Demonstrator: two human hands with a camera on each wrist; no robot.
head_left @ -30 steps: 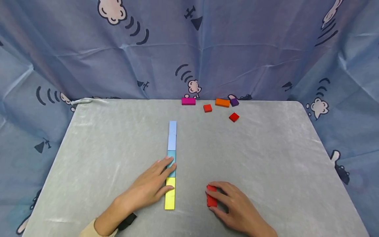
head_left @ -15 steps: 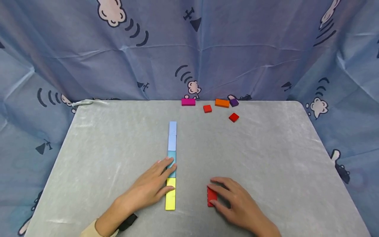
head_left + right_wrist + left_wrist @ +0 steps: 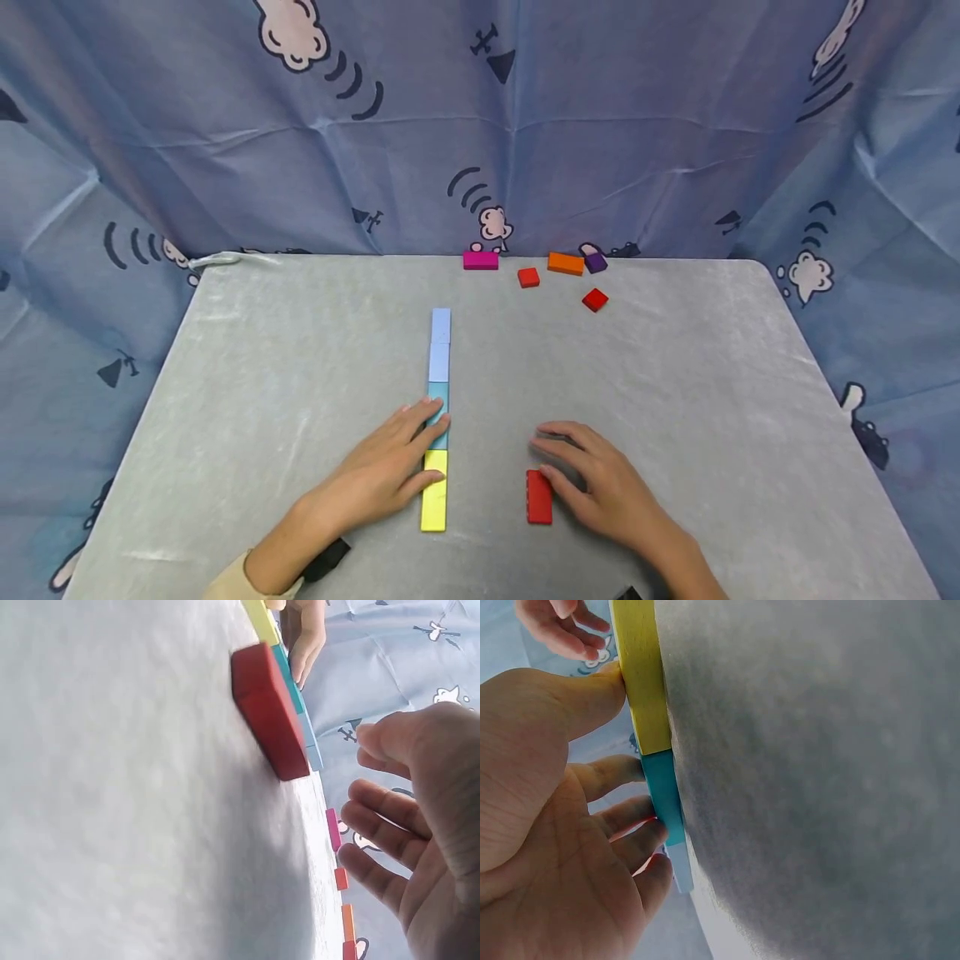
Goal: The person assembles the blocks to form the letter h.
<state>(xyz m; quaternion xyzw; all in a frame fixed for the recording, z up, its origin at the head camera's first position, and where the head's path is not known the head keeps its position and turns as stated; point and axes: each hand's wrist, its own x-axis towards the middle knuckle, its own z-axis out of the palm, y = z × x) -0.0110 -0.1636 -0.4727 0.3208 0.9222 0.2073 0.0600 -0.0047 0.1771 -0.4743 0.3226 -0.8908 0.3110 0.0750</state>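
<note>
A straight row of blocks lies on the table: a yellow block point(image 3: 434, 508) nearest me, a teal block point(image 3: 438, 390) beyond it, then two light blue blocks point(image 3: 439, 360). My left hand point(image 3: 378, 467) rests along the row, its thumb on the yellow block and fingertips on the teal one, fingers fairly straight. Part of the teal block is hidden under them. Right of the row, a red block point(image 3: 538, 497) lies by itself. My right hand point(image 3: 600, 479) hovers just beyond and right of it, fingers loosely bent, holding nothing. In the right wrist view, a gap separates hand and red block point(image 3: 270, 712).
Toward the table's far edge lie a magenta block point(image 3: 481, 262), an orange block point(image 3: 566, 264), a purple block point(image 3: 596, 262) and two small red blocks point(image 3: 528, 277). A patterned blue curtain point(image 3: 420, 125) hangs behind the grey table point(image 3: 712, 400).
My right hand has let go of the red block and moved away from me, up off it. The red block stays about where it was. The left hand keeps its place on the row.
</note>
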